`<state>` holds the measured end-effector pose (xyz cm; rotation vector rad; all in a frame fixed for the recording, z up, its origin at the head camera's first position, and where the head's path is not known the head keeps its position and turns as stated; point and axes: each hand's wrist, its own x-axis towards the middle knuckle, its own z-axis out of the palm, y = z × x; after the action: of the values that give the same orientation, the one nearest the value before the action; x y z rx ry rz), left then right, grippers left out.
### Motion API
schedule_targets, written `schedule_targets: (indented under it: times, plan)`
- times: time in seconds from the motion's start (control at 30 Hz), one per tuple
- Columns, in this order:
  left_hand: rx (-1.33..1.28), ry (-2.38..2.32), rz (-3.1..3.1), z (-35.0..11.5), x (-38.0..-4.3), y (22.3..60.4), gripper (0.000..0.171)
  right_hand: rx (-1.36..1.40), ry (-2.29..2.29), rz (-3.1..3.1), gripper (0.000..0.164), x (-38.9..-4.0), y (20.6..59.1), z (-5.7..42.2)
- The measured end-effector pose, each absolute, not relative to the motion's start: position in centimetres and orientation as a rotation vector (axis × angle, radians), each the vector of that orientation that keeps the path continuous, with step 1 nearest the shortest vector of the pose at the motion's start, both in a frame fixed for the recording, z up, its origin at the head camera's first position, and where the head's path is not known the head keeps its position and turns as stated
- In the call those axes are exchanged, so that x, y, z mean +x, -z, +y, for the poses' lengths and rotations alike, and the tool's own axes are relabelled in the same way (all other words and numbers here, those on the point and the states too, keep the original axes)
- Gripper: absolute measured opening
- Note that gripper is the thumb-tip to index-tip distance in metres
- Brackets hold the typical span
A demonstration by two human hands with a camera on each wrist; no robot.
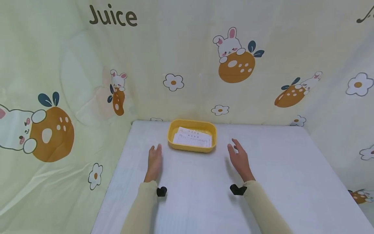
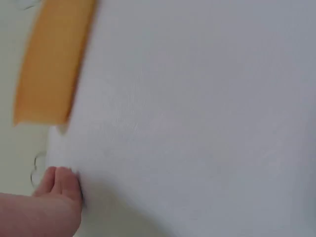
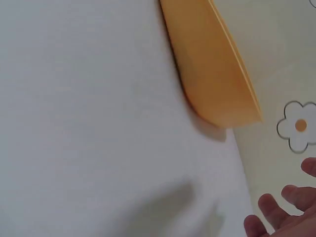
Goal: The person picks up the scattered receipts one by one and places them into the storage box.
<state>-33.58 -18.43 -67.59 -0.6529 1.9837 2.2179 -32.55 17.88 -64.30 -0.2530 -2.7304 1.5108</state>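
Note:
A shallow yellow tray [image 1: 191,149] with rounded corners sits at the back of the white table, and printed white paper [image 1: 192,137] lies inside it. My left hand [image 1: 154,161] is just left of the tray and nearer to me, fingers pointing forward, holding nothing. On the other side, my right hand [image 1: 240,161] stands to the right of the tray with its fingers spread and nothing in them. In the left wrist view the tray's outer wall [image 2: 54,64] rises beyond the fingers [image 2: 64,183]. The right wrist view shows the wall [image 3: 212,69] too, apart from the fingertips.
The white table [image 1: 193,195] stretches between and around both arms. A cream curtain [image 1: 187,42] printed with rabbits, oranges and flowers hangs behind it and along both sides. Each wrist wears a small black device [image 1: 161,191] over a cream sleeve [image 1: 140,208].

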Motion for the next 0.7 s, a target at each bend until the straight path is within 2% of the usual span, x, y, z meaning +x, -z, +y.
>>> schedule_targets:
  times: [0.1,0.17,0.3,0.47,0.6,0.7]
  plan:
    - [-0.799,-2.702,1.360,-19.1,-30.9,68.6,0.074,-0.312,-1.585,-2.721,0.072,-29.9,65.6,19.0]
    - [-0.798,-2.917,0.940,-19.5,-28.7,69.5,0.066,-0.356,-1.631,-2.703,0.072,-28.3,66.7,19.7]
    - [-0.628,-3.033,0.556,-20.2,-24.4,70.9,0.058,-0.399,-1.667,-2.652,0.071,-25.9,68.7,20.6]
    - [-0.482,-3.014,0.501,-20.6,-21.7,71.3,0.057,-0.407,-1.675,-2.572,0.067,-24.8,69.5,20.6]
    - [-0.540,-3.023,0.608,-20.5,-21.5,70.9,0.054,-0.417,-1.700,-2.531,0.064,-24.6,69.5,20.1]
    - [-0.609,-2.963,0.985,-19.9,-21.5,70.2,0.050,-0.415,-1.718,-2.512,0.061,-24.6,69.5,19.7]
